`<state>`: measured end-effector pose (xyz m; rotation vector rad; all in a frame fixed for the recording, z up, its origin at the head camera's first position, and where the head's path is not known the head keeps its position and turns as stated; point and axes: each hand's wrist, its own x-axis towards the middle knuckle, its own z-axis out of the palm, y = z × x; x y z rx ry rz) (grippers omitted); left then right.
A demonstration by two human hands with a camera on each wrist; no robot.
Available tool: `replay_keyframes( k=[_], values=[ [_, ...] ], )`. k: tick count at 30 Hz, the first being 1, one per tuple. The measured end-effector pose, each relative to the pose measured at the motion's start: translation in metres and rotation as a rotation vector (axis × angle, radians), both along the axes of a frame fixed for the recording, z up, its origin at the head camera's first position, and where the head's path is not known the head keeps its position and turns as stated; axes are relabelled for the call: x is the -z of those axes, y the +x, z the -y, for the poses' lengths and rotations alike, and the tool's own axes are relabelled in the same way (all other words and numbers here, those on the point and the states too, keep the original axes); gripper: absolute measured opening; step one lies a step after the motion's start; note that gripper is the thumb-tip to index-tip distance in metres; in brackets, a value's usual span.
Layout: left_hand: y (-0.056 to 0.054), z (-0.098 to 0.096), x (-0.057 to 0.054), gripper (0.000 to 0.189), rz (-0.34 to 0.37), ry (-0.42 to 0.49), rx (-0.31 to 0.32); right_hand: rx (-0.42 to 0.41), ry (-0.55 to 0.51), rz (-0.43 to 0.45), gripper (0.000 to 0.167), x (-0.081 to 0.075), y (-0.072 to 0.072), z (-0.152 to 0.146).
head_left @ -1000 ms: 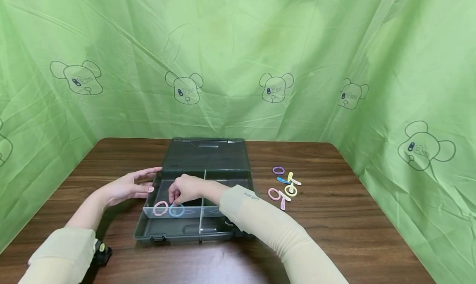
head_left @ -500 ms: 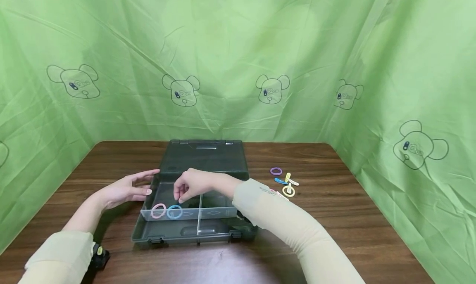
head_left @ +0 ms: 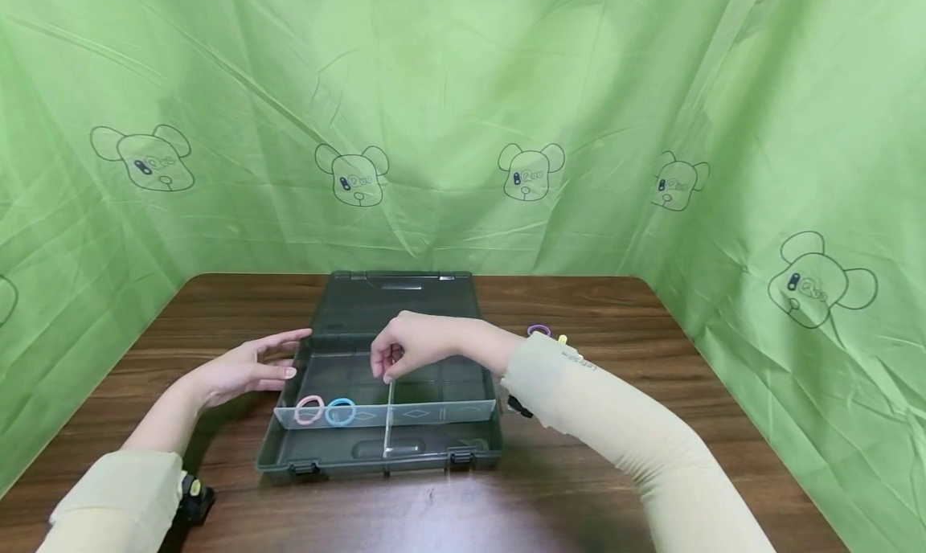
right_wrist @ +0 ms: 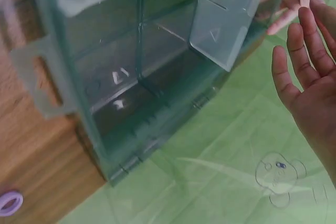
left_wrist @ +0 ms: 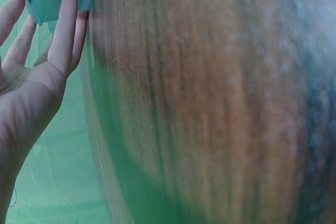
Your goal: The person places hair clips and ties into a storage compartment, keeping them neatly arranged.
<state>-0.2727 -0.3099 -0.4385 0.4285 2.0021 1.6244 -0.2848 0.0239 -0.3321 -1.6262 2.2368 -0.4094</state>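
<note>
A dark translucent compartment box [head_left: 440,460] lies on the table with its lid [head_left: 401,300] folded back. At its left side, my left hand [head_left: 249,366] rests its straight fingers against the wall, also seen in the left wrist view. Over the middle of the box hovers my right hand [head_left: 415,344]; its fingers are loosely bent, and the right wrist view shows nothing held. A pink hair tie [head_left: 299,413] and a blue hair tie [head_left: 329,415] stand by the clear divider [head_left: 448,412]; which side of it they are on I cannot tell.
To the right of the box, a purple hair tie [head_left: 538,328] and a yellow hair clip [head_left: 562,340] show past my right sleeve [head_left: 600,408], which covers that part of the table [head_left: 723,473]. Green cloth [head_left: 441,215] hangs around the back and sides.
My right hand has let go of the blue hair tie and moved up and to the right. The sleeve now covers most of the small items. My left hand stays at the box.
</note>
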Motion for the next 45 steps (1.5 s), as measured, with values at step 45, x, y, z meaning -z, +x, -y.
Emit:
replay_keyframes(
  k=[45],
  values=[
    [-0.004, 0.002, -0.003, 0.073, -0.144, -0.090, 0.022, 0.148, -0.303, -0.099, 0.010, -0.020, 0.025, -0.179]
  ],
)
